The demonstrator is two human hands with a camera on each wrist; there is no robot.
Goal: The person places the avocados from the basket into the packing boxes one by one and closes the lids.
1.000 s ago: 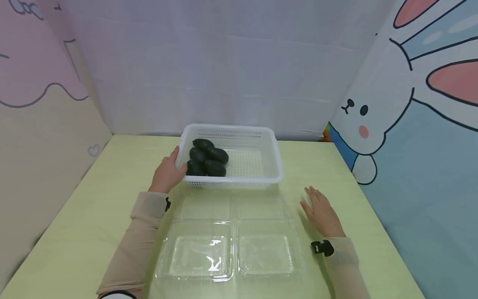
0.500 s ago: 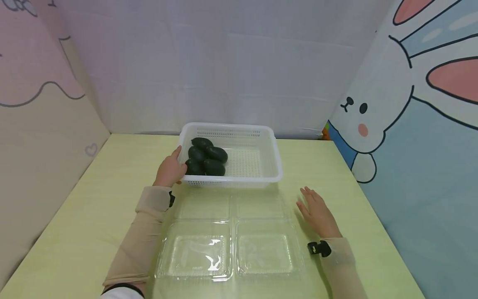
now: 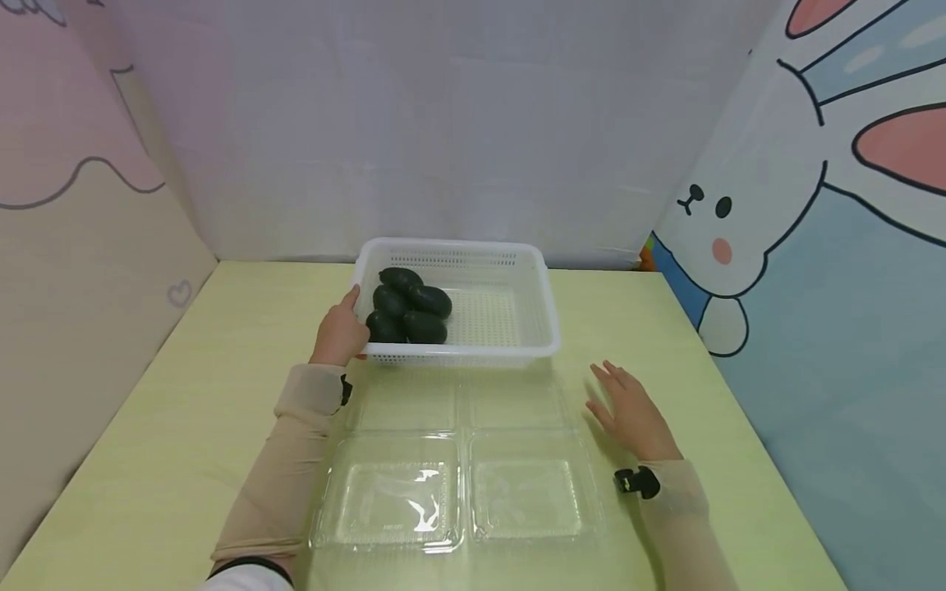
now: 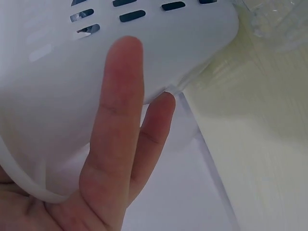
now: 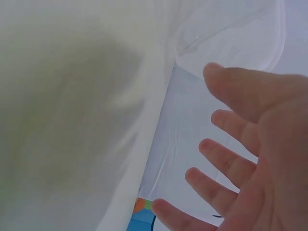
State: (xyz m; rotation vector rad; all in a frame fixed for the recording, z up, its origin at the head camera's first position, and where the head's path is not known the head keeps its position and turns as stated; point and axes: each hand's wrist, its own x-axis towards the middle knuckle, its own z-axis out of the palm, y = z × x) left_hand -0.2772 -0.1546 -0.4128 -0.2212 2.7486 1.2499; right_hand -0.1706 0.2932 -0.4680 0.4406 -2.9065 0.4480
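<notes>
My left hand (image 3: 341, 332) holds the left side of a white plastic basket (image 3: 502, 350). In the left wrist view, the basket's rim sits at the base of my hand and two fingers (image 4: 118, 106) extend along the outer wall. Several dark green oval fruits (image 3: 424, 327), which look like avocados, are grouped in the basket's left part. To the right of the clear plastic containers (image 3: 463, 492), my right hand (image 3: 634, 414) is held over the table with its fingers spread apart, gripping nothing. The right wrist view shows its palm and separated fingers (image 5: 231, 163).
The clear containers lie in front of the basket on the pale yellow table (image 3: 185, 460). A white wall sheet (image 3: 458, 139) rises behind the basket, and printed cartoon panels (image 3: 835, 328) stand at both sides.
My left hand has shifted slightly right against the basket's side, its wrist turning a little. The right hand stays near the same spot, its fingers a bit more spread. Basket and fruits keep their places.
</notes>
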